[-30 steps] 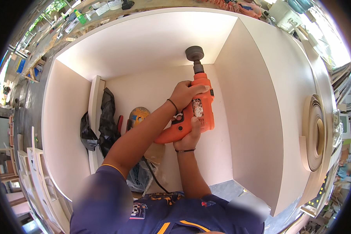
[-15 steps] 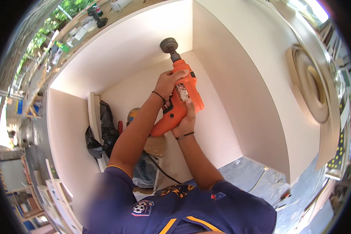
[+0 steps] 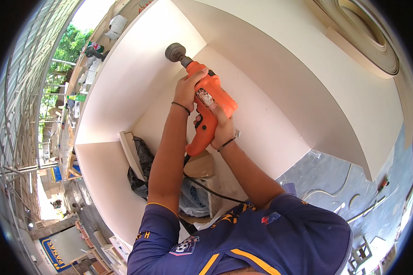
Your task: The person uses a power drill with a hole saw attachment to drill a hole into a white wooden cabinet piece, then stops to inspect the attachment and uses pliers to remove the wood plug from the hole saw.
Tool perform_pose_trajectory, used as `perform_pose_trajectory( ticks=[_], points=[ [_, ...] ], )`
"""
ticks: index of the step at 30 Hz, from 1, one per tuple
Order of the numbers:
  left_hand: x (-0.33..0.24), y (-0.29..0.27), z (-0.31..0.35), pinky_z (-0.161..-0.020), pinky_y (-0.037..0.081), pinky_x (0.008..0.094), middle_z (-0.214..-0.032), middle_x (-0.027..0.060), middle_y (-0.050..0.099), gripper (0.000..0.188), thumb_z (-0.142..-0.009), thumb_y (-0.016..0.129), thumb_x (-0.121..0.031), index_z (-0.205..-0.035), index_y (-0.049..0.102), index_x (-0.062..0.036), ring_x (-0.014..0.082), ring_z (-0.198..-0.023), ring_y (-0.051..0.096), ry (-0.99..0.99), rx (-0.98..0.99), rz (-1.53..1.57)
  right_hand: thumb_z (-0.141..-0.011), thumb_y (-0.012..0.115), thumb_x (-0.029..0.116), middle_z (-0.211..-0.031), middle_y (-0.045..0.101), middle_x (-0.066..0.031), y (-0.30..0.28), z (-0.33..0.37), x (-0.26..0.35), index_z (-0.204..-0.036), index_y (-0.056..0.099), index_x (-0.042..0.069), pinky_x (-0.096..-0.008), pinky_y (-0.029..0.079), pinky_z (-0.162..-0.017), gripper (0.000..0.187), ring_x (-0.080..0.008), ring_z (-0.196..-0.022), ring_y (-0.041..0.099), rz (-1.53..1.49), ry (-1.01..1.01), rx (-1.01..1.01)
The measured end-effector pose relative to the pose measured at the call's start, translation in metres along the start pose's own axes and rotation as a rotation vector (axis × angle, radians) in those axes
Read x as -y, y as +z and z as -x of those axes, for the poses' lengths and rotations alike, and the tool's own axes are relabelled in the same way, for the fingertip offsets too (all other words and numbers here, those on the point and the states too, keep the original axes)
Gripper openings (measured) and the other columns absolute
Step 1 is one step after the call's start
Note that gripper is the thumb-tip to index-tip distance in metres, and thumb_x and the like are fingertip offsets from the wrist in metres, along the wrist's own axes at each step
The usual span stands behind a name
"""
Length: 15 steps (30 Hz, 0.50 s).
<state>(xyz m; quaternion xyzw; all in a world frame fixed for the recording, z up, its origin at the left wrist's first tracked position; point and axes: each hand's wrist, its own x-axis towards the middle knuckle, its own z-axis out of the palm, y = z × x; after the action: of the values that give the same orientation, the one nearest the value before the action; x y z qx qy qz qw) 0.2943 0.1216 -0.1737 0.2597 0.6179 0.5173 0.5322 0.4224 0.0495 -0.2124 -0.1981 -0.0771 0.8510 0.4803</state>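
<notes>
Both my hands are closed around an orange corded power drill (image 3: 222, 98) with a large round hole saw (image 3: 175, 52) in its chuck. My left hand (image 3: 186, 90) grips the front of the drill body, just behind the chuck. Lower down, my right hand (image 3: 223, 127) wraps the rear grip, its thumb along the casing and fingertips showing near the trigger. The hole saw points at a cream cabinet side panel (image 3: 137, 68); I cannot tell whether it touches. From the handle a black power cord (image 3: 215, 195) runs down toward my shirt.
Inside the cabinet lie a black plastic bag (image 3: 143, 153), a cardboard box (image 3: 201, 166) and a clear plastic bag (image 3: 192, 199). A coil of edge banding (image 3: 369, 34) rests on the outer right panel. Cables and a red-ended tool (image 3: 382, 184) lie on the grey floor.
My view has turned, so the cabinet appears rotated and shifted. The drill and both hands appear farther left and tilted more to the left, with the same grip.
</notes>
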Motion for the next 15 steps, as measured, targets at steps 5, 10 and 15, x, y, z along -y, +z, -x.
perform_pose_trajectory(
  ticks=[5, 10, 15],
  points=[
    [-0.0017, 0.0018, 0.0018, -0.079, 0.054, 0.033, -0.099, 0.009, 0.068, 0.036, -0.089, 0.069, -0.028, -0.112, 0.061, -0.0015, 0.0189, -0.087, 0.067, -0.016, 0.012, -0.014, -0.086, 0.066, 0.022, -0.093, 0.062, -0.0111, 0.0063, 0.0012, 0.0035, -0.117, 0.05, 0.004, -0.0353, 0.057, -0.055, 0.039, -0.0197, -0.066, 0.064, -0.039, -0.03, -0.052],
    [-0.0016, -0.0004, 0.0002, -0.08, 0.055, 0.0335, -0.1, 0.009, 0.068, 0.035, -0.091, 0.066, -0.029, -0.113, 0.06, -0.0021, 0.0196, -0.089, 0.067, -0.014, 0.055, 0.005, -0.086, 0.064, 0.024, -0.095, 0.061, -0.0114, 0.0042, 0.0001, 0.0017, -0.122, 0.048, 0.004, -0.0361, 0.057, -0.058, 0.045, -0.0198, -0.068, 0.064, 0.012, -0.039, -0.026],
    [0.0001, 0.0006, -0.0004, -0.08, 0.054, 0.0335, -0.101, 0.0091, 0.067, 0.035, -0.092, 0.064, -0.029, -0.113, 0.059, -0.002, 0.0196, -0.089, 0.067, -0.015, 0.041, 0.01, -0.085, 0.067, 0.017, -0.091, 0.062, -0.0097, 0.002, -0.0025, 0.0016, -0.118, 0.049, 0.005, -0.0344, 0.055, -0.053, 0.04, -0.0196, -0.064, 0.064, -0.023, -0.056, -0.058]
  ],
)
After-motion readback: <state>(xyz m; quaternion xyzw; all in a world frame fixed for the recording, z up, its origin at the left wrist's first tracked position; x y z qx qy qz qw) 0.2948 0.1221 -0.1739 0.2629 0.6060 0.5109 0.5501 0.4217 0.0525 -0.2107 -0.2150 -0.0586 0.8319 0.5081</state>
